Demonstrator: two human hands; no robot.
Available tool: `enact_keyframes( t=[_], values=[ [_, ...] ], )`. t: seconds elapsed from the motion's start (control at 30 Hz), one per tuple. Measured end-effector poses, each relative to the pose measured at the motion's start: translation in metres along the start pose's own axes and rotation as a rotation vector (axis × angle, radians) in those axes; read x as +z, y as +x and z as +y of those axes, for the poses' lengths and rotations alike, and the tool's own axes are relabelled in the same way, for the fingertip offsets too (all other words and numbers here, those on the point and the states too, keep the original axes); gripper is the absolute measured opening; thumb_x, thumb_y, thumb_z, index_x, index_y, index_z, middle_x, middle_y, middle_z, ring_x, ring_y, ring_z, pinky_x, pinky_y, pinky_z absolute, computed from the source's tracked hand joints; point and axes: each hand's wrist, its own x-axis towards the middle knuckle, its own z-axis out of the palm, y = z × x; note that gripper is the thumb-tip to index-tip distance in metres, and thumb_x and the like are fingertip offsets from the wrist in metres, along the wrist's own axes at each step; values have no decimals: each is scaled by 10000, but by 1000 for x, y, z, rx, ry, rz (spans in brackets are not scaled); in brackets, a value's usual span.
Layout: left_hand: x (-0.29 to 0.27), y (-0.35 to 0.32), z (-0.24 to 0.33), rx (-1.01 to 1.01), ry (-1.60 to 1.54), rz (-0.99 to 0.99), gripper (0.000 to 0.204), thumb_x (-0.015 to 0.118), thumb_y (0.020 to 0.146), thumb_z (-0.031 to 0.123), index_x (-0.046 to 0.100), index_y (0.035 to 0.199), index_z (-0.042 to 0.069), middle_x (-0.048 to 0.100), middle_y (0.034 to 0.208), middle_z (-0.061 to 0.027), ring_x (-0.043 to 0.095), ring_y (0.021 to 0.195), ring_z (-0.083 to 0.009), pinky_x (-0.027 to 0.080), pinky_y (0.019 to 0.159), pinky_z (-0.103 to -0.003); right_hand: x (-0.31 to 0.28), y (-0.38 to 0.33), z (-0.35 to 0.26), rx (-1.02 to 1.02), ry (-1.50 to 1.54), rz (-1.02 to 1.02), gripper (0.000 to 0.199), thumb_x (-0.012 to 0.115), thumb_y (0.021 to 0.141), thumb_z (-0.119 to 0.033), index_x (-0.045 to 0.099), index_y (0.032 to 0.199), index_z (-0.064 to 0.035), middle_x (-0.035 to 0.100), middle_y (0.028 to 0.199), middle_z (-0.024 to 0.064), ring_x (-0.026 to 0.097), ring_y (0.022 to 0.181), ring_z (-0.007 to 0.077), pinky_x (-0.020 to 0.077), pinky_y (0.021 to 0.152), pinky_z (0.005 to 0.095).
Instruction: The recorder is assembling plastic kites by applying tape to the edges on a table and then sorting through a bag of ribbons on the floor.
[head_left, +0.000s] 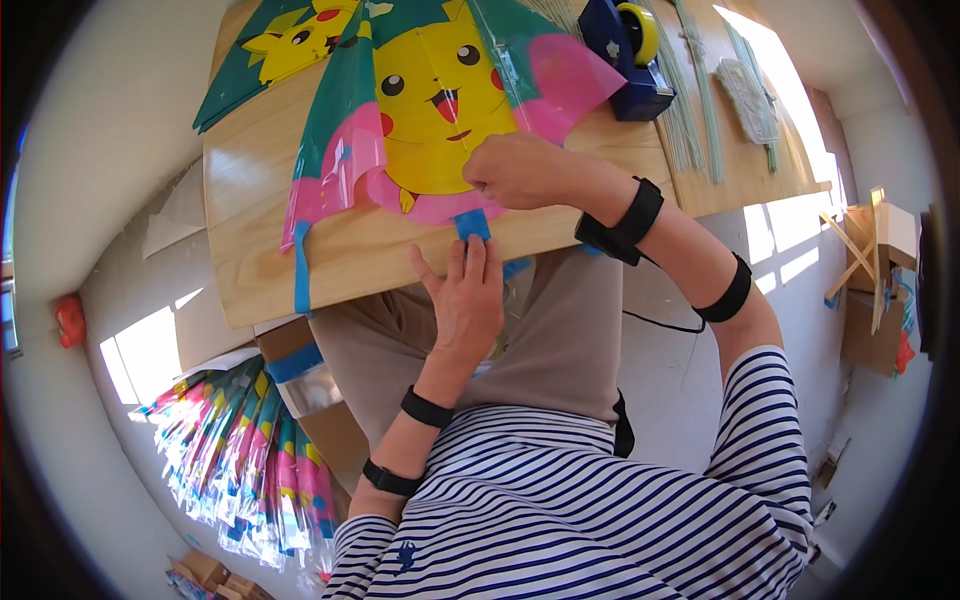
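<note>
On the wooden table (250, 265) lies a thin plastic kite (430, 130), green and pink with a large yellow cartoon figure. My left hand (468, 300) is at the table's near edge. Its fingers are stretched out, their tips on a blue strip (472, 225) at the kite's lower edge. Over the kite's lower right part my right hand (525, 170) is closed in a fist with its fingers curled under. Whatever it holds there, if anything, is hidden. Another blue strip (302, 268) hangs from the kite's lower left corner over the table.
A blue tape dispenser (625, 60) with a yellow roll stands right of the kite. Thin pale rods (680, 120) and a clear plastic box (747, 100) lie farther right. Another printed sheet (290, 45) is at the far left. Many packed kites (245, 450) lie below, left of my legs.
</note>
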Motion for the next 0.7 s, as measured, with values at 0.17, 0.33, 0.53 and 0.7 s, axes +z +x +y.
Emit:
enact_keyframes(
  t=[0.17, 0.33, 0.53, 0.7],
  values=[
    [-1, 4, 4, -69, -56, -20, 601, 767, 733, 170, 574, 1283, 26, 480, 1271, -111, 446, 1252, -316, 109, 1097, -754, 1, 24, -3, -62, -77, -115, 90, 600, 780, -99, 619, 757, -14, 632, 778, 180, 617, 786, 400, 473, 662, 493],
    [-2, 4, 2, -105, -153, -6, 583, 757, 745, 169, 570, 1279, 31, 471, 1287, -121, 436, 1260, -321, 106, 1114, -730, 10, 32, 8, -160, -61, -81, 87, 606, 765, -96, 634, 753, -14, 627, 755, 188, 619, 763, 409, 477, 648, 491],
    [-9, 4, -4, -124, -235, 3, 548, 740, 762, 166, 574, 1268, 34, 483, 1299, -106, 443, 1259, -312, 96, 1125, -716, 1, 40, -3, -158, -145, -238, 136, 593, 795, -108, 697, 828, -28, 692, 878, 152, 668, 882, 353, 538, 736, 442],
    [-7, 5, -4, -106, -236, 14, 542, 734, 764, 157, 570, 1265, 28, 486, 1308, -93, 446, 1257, -307, 99, 1125, -713, 12, 43, 7, -239, -79, -163, 83, 618, 752, -80, 648, 786, -10, 649, 809, 185, 626, 817, 408, 499, 682, 481]
  ],
)
